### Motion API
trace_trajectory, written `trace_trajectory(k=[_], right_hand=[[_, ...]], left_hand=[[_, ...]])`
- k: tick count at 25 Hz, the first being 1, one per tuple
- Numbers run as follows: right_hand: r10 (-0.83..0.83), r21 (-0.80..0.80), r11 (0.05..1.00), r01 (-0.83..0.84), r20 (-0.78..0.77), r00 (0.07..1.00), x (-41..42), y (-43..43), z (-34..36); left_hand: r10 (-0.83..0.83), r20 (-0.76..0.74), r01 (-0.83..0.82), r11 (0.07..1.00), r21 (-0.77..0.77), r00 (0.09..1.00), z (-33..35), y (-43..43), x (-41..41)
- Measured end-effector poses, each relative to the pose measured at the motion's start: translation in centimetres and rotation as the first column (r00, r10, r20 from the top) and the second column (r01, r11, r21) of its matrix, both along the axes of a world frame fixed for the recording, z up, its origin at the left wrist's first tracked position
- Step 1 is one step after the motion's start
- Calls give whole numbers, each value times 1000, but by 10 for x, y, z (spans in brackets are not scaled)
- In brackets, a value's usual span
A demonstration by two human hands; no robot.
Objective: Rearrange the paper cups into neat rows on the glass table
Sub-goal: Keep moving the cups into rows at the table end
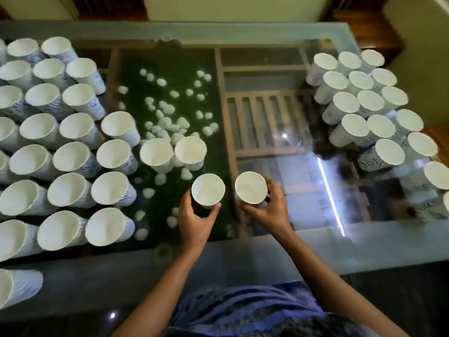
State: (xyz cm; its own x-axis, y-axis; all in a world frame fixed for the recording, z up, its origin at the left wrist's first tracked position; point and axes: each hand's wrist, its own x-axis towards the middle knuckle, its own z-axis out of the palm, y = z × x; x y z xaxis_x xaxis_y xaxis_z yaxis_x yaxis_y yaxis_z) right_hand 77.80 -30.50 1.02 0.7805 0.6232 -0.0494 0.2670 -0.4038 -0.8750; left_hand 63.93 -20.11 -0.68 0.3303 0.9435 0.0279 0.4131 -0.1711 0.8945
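My left hand (194, 221) grips a white paper cup (208, 189) near the table's front middle. My right hand (269, 209) grips a second white cup (250, 187) just to its right. Both cups stand upright with their mouths up. Two more cups (156, 152) (190, 149) stand side by side just beyond them. Several cups in rows (70, 161) fill the left part of the glass table (243, 31). Another block of several cups (359, 103) stands in rows at the right.
Under the glass lie white pebbles (170, 122) on a green bed and a wooden slatted frame (262, 122). A light strip reflection (331, 195) crosses the glass at the front right. One cup (17, 288) stands at the front left edge.
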Motion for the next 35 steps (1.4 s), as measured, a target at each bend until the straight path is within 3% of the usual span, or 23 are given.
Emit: trace_trajectory(k=[7, 14, 25, 35], right_hand=[[-258, 50, 965, 258, -1, 966, 73, -110, 4], [-351, 77, 932, 354, -41, 935, 164, -227, -3], [-323, 83, 942, 325, -39, 946, 233, -262, -20], [-266, 92, 960, 265, -2, 964, 249, -250, -21]], left_hand=[[-280, 8, 280, 960, 10, 960, 11, -83, 102], [-429, 25, 430, 903, -13, 903, 17, -186, 218], [-337, 6, 337, 941, -37, 941, 11, -235, 288], [-322, -36, 323, 947, 1, 946, 1, -230, 273]])
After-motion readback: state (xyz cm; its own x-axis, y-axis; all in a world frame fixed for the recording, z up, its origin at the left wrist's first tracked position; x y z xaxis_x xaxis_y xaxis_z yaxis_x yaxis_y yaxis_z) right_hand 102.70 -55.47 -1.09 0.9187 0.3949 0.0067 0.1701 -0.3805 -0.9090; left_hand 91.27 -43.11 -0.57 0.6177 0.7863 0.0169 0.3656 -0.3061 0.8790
